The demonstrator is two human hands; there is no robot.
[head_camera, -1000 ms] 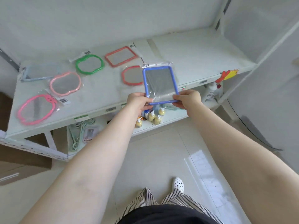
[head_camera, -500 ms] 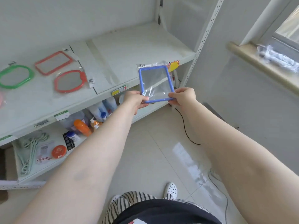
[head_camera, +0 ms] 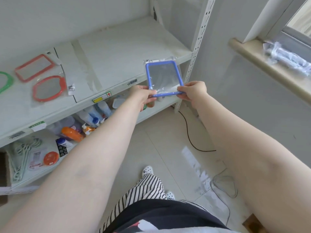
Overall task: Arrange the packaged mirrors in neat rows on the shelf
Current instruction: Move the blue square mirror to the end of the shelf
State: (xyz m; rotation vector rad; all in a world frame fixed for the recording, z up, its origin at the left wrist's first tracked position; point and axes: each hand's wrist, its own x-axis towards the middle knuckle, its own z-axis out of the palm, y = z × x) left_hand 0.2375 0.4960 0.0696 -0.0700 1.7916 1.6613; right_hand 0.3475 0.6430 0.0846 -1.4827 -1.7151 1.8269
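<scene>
A blue-framed rectangular mirror [head_camera: 162,76] in a clear plastic bag is held in the air in front of the white shelf's [head_camera: 124,47] right front edge. My left hand [head_camera: 141,94] pinches its lower left corner and my right hand [head_camera: 193,91] pinches its lower right corner. On the shelf's left part lie a red rectangular mirror [head_camera: 34,67], a red octagonal mirror [head_camera: 49,88] and, cut off by the frame edge, a green one [head_camera: 5,81].
The shelf's right half is bare. Below it a lower shelf [head_camera: 151,113] holds bottles [head_camera: 72,132] and packaged goods. A perforated upright post [head_camera: 196,42] stands at the right end. A black cable [head_camera: 190,135] runs over the tiled floor. A windowsill [head_camera: 269,69] carries plastic wrapping.
The view has swung right, so the pink and pale mirrors have left the frame. Both hands still hold the blue mirror, now near the shelf's right end.
</scene>
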